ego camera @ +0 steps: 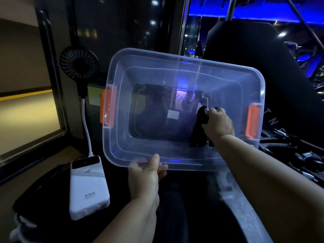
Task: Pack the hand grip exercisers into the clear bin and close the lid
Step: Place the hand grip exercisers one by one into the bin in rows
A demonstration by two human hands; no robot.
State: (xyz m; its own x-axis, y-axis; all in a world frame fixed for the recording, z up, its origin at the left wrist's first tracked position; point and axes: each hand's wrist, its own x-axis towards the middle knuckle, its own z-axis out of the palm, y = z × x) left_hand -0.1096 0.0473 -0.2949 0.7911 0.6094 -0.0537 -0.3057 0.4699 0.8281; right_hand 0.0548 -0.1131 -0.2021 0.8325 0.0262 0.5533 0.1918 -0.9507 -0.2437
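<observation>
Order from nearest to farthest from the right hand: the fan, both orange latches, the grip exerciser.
1. grip exerciser, held by the right hand inside the clear bin.
2. right orange latch, at the bin's right end.
3. left orange latch, at the opposite end.
4. black fan, beyond the bin, left.

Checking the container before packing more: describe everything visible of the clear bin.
The clear bin is a rectangular tub of translucent plastic with rounded corners and stepped walls. An orange latch sits at each short end. It is uncovered; its open top faces the camera. The left hand grips the near rim; the right hand holds a black hand grip exerciser inside, near the right end.
</observation>
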